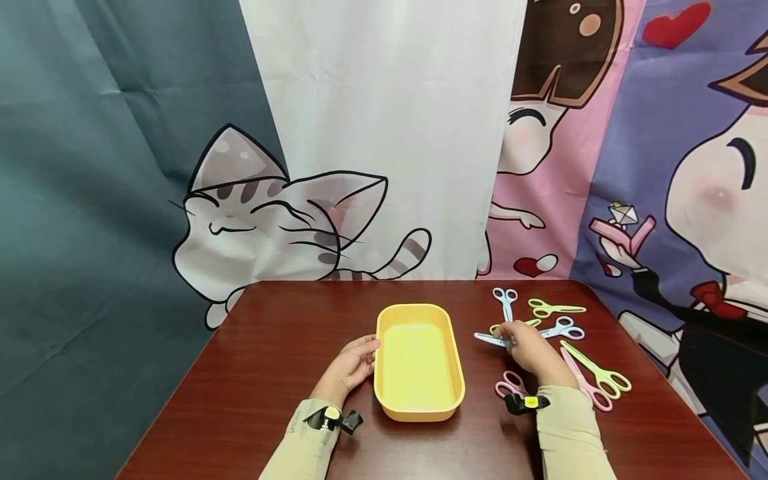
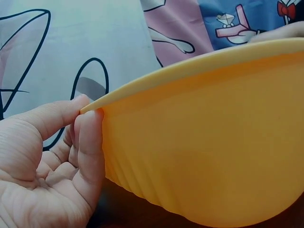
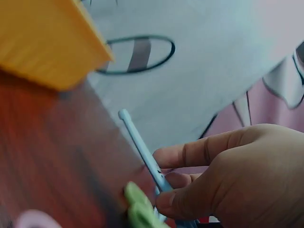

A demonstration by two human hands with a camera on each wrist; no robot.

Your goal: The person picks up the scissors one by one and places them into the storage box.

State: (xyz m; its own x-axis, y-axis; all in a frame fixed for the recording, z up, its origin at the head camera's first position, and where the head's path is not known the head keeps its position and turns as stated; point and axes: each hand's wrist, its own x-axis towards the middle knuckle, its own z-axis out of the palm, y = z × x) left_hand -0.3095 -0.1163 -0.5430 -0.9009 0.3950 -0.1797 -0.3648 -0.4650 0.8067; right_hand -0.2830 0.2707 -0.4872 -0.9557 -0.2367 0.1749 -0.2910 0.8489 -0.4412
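A yellow plastic tray (image 1: pixel 420 418) stands on the table, and my left hand (image 1: pixel 351 363) pinches its left rim between thumb and fingers; the left wrist view shows this grip (image 2: pixel 61 156) close up. To the right of the tray, my right hand (image 1: pixel 528 350) holds a pair of light blue scissors (image 1: pixel 492 340) between thumb and fingers, with the tip pointing left toward the tray. In the right wrist view the blue blade (image 3: pixel 140 145) sticks out past the fingertips. The handles of these scissors are hidden by the hand.
Around the right hand lie blue scissors (image 1: pixel 507 305), more blue scissors (image 1: pixel 564 328), green scissors (image 1: pixel 555 309), green scissors (image 1: pixel 600 375), pink scissors (image 1: pixel 585 383) and partly covered pink scissors (image 1: pixel 510 385). The brown table (image 1: pixel 270 347) ends at a cartoon-printed curtain (image 1: pixel 384 100).
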